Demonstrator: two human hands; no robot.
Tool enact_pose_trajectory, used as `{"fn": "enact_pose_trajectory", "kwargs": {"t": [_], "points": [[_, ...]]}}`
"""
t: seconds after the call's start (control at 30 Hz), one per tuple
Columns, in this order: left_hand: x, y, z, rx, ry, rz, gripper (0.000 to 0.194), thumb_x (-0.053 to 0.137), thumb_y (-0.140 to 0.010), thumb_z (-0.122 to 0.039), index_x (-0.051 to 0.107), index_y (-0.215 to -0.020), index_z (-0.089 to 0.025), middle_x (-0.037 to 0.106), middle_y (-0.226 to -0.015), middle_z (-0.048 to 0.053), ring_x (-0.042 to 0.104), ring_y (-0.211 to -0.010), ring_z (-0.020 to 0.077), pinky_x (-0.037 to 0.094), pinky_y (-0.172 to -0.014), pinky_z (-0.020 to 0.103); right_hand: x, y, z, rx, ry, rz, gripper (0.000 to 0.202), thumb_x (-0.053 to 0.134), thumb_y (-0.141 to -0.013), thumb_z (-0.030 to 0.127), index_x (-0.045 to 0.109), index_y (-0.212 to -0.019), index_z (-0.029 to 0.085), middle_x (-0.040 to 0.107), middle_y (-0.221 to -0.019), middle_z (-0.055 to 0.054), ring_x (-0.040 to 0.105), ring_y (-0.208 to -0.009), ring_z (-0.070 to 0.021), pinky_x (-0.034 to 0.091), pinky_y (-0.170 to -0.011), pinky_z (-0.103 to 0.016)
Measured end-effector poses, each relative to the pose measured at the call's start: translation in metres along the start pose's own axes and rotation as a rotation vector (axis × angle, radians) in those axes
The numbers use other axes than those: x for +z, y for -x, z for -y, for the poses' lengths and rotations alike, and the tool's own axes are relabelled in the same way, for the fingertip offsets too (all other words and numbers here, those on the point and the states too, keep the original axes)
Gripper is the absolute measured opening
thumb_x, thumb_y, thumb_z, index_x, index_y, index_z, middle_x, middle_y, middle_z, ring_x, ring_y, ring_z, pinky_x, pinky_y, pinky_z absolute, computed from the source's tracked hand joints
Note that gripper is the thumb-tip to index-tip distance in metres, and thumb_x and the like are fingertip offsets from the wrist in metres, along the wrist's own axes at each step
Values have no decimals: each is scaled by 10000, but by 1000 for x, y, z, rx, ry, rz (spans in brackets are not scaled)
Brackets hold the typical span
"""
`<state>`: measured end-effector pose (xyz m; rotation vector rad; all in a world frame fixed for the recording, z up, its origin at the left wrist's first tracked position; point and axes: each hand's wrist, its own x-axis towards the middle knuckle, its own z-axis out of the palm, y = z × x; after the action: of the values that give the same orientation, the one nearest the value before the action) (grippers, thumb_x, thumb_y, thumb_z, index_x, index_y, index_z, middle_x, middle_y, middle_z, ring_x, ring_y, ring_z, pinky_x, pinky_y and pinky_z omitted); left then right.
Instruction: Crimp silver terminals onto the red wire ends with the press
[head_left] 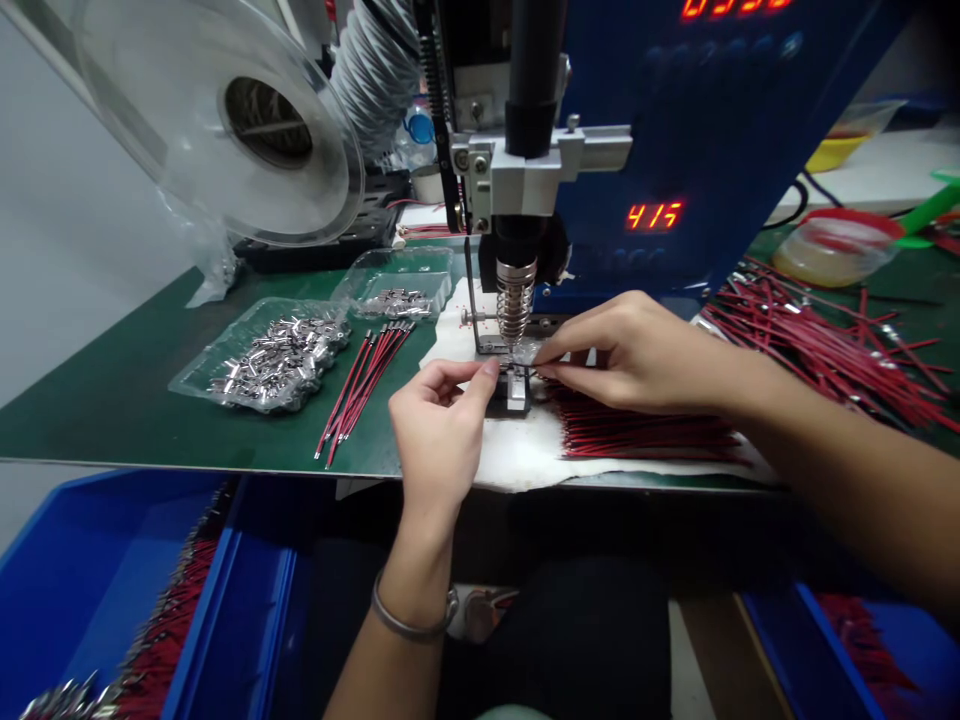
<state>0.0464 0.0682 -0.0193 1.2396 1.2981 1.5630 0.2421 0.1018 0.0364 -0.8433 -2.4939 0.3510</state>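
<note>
**Head view: two hands are meeting at the fixture under the soldering head**

Head view is showing, nearest, blue bins below the bench edge, with finished red leads inside. Above them the left hand is pinching with thumb and forefinger closed beside the small metal fixture; what is between the fingers is too small to tell. The right hand is coming from the right, fingertips closed on a thin red wire at the fixture, directly under the spring-wrapped soldering tip. I judge the wire is very light and bending easily, so holding close to its stripped end is best. The metal terminals in the clear tray look small and slippery. Farther right, loose red wires are lying in a pile.
</note>
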Motion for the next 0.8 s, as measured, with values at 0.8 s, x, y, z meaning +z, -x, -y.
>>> {"fn": "enact_pose_trajectory", "kwargs": {"t": [0.8], "points": [[1, 0, -2, 26, 1, -2, 202, 785, -731, -342, 718, -746, -152, 640, -646, 11, 499, -519, 90, 389, -518, 227, 18, -3, 0, -88, 94, -96, 149, 530, -910, 159, 673, -906, 115, 639, -790, -39, 522, -657, -99, 379, -634, -219]]}}
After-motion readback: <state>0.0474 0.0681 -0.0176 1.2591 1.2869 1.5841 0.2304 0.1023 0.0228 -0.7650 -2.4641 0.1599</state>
